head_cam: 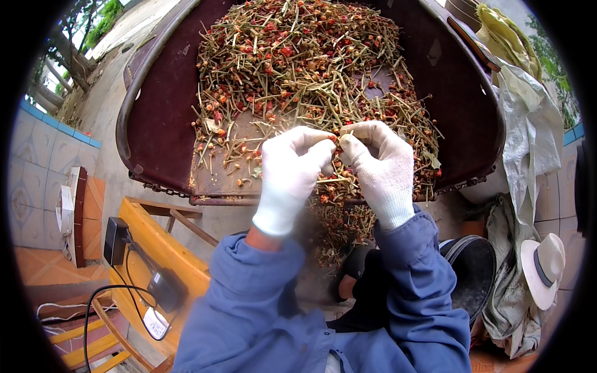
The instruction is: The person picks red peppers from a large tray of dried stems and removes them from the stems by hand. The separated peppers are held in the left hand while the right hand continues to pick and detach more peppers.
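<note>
Both my hands wear white knit gloves and meet over the near part of a cart bed. A small red-orange bit, like a dried pepper cap [332, 138], is pinched between the thumb and forefinger of my left hand [291, 163]. My right hand [385, 168], just beside it, pinches a short pale stem [351, 133] at its fingertips. Whether the two bits are joined is too small to tell. Beneath and beyond the hands spreads a heap of dried stems and caps [298, 60] with scattered red pieces, resembling chili pepper stalks.
Dark red metal cart walls [161, 107] flank the heap. More stems [338, 228] lie on the ground below the bed's edge. A wooden bench [163, 242] with black adapters [165, 289] stands left. At right are a black bucket [473, 275], woven sacks [527, 121] and a pale hat [545, 270].
</note>
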Demonstrator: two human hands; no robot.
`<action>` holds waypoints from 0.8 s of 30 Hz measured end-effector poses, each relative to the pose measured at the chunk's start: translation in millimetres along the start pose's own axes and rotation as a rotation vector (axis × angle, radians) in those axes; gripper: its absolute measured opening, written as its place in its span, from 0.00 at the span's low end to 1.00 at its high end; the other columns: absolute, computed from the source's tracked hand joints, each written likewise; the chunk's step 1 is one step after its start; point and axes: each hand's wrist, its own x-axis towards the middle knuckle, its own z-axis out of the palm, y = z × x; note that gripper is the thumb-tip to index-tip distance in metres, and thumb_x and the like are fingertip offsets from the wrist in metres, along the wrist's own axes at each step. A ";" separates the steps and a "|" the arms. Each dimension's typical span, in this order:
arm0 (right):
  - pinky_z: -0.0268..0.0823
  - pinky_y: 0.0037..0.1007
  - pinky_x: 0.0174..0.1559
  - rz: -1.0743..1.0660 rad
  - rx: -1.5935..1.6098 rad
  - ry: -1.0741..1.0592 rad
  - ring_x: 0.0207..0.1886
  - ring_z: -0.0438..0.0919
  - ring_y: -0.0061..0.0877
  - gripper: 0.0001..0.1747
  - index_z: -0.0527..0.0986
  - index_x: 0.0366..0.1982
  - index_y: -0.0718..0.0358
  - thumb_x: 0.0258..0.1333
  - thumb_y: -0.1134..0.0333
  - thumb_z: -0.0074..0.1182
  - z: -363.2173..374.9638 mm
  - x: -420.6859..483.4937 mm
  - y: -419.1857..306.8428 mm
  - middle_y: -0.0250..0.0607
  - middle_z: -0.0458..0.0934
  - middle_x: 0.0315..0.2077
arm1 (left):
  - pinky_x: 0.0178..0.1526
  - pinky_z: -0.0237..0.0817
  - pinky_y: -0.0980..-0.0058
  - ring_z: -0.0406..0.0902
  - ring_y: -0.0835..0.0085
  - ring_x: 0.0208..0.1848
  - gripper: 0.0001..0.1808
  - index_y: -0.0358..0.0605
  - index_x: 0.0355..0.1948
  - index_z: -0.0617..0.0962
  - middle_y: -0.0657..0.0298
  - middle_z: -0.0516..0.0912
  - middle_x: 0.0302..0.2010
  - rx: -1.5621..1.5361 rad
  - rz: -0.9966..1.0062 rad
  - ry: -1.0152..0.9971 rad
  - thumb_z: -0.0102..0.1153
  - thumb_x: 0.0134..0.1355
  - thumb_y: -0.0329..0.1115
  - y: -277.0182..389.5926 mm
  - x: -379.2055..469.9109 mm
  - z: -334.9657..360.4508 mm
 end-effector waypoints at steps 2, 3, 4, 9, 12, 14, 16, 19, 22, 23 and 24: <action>0.74 0.22 0.38 0.031 0.030 -0.010 0.33 0.82 0.16 0.07 0.81 0.39 0.69 0.61 0.73 0.60 0.8 -0.1 -0.7 0.37 0.85 0.30 | 0.26 0.68 0.84 0.78 0.83 0.24 0.08 0.31 0.39 0.84 0.63 0.85 0.27 -0.011 -0.007 -0.003 0.61 0.61 0.25 -1.7 0.3 -1.7; 0.74 0.21 0.38 0.042 0.047 -0.016 0.33 0.82 0.16 0.07 0.80 0.39 0.70 0.62 0.73 0.60 0.1 0.1 -0.4 0.37 0.85 0.30 | 0.24 0.64 0.87 0.78 0.85 0.23 0.08 0.32 0.40 0.84 0.63 0.85 0.28 -0.007 -0.010 -0.009 0.61 0.61 0.26 -4.0 0.9 -1.9; 0.74 0.21 0.38 0.053 0.064 -0.021 0.33 0.81 0.16 0.08 0.80 0.40 0.70 0.62 0.73 0.60 -0.6 0.5 0.1 0.36 0.84 0.30 | 0.21 0.59 0.90 0.77 0.86 0.22 0.09 0.33 0.41 0.84 0.64 0.85 0.28 -0.003 -0.013 -0.015 0.61 0.62 0.27 -5.3 1.3 -2.0; 0.74 0.21 0.38 0.124 0.204 -0.055 0.32 0.80 0.16 0.11 0.79 0.43 0.71 0.64 0.71 0.59 -2.6 2.0 1.8 0.36 0.83 0.32 | 0.21 0.59 0.89 0.75 0.87 0.21 0.09 0.33 0.42 0.83 0.62 0.85 0.27 -0.057 -0.086 -0.034 0.60 0.63 0.27 -5.7 2.1 -4.3; 0.75 0.22 0.39 0.188 0.329 -0.079 0.33 0.81 0.17 0.13 0.78 0.45 0.71 0.65 0.69 0.59 -4.3 3.5 7.4 0.37 0.83 0.33 | 0.20 0.60 0.89 0.75 0.86 0.20 0.09 0.32 0.43 0.82 0.61 0.85 0.27 -0.122 -0.129 -0.052 0.59 0.64 0.27 -6.2 3.5 -5.9; 0.75 0.22 0.40 0.202 0.359 -0.100 0.33 0.81 0.18 0.14 0.78 0.46 0.71 0.66 0.67 0.58 -5.4 4.0 9.5 0.38 0.83 0.33 | 0.20 0.60 0.88 0.74 0.85 0.19 0.10 0.32 0.43 0.82 0.61 0.85 0.27 -0.150 -0.136 -0.066 0.59 0.64 0.28 -7.1 4.4 -6.2; 0.75 0.23 0.41 0.193 0.348 -0.090 0.34 0.81 0.18 0.14 0.77 0.46 0.71 0.66 0.67 0.58 -6.5 4.4 7.1 0.38 0.83 0.34 | 0.20 0.61 0.88 0.75 0.84 0.19 0.11 0.31 0.44 0.81 0.60 0.85 0.27 -0.149 -0.132 -0.081 0.59 0.65 0.28 -7.9 5.1 -7.0; 0.76 0.23 0.42 0.199 0.348 -0.085 0.35 0.81 0.18 0.14 0.77 0.46 0.71 0.66 0.67 0.58 -8.2 4.5 3.2 0.38 0.82 0.34 | 0.20 0.61 0.88 0.75 0.84 0.19 0.11 0.32 0.45 0.81 0.60 0.85 0.28 -0.206 -0.133 -0.072 0.59 0.65 0.29 -12.0 6.5 -6.2; 0.76 0.23 0.42 0.227 0.415 -0.066 0.36 0.81 0.19 0.14 0.77 0.46 0.71 0.67 0.67 0.58 -10.4 6.0 4.0 0.37 0.82 0.35 | 0.20 0.62 0.88 0.76 0.84 0.20 0.12 0.32 0.47 0.81 0.60 0.86 0.29 -0.303 -0.149 -0.089 0.59 0.66 0.29 -10.6 7.9 -11.1; 0.76 0.23 0.42 0.239 0.446 -0.057 0.36 0.82 0.19 0.14 0.77 0.46 0.71 0.67 0.67 0.58 -11.2 6.4 4.2 0.37 0.82 0.35 | 0.21 0.62 0.88 0.76 0.84 0.21 0.12 0.32 0.47 0.81 0.60 0.86 0.29 -0.286 -0.148 -0.080 0.60 0.66 0.29 -9.2 7.3 -10.6; 0.75 0.22 0.43 0.234 0.424 -0.078 0.38 0.81 0.18 0.12 0.77 0.46 0.70 0.66 0.69 0.57 -11.4 6.8 2.9 0.37 0.82 0.35 | 0.21 0.62 0.88 0.76 0.84 0.21 0.12 0.32 0.47 0.81 0.61 0.86 0.29 -0.268 -0.147 -0.070 0.60 0.66 0.29 -7.5 6.9 -10.4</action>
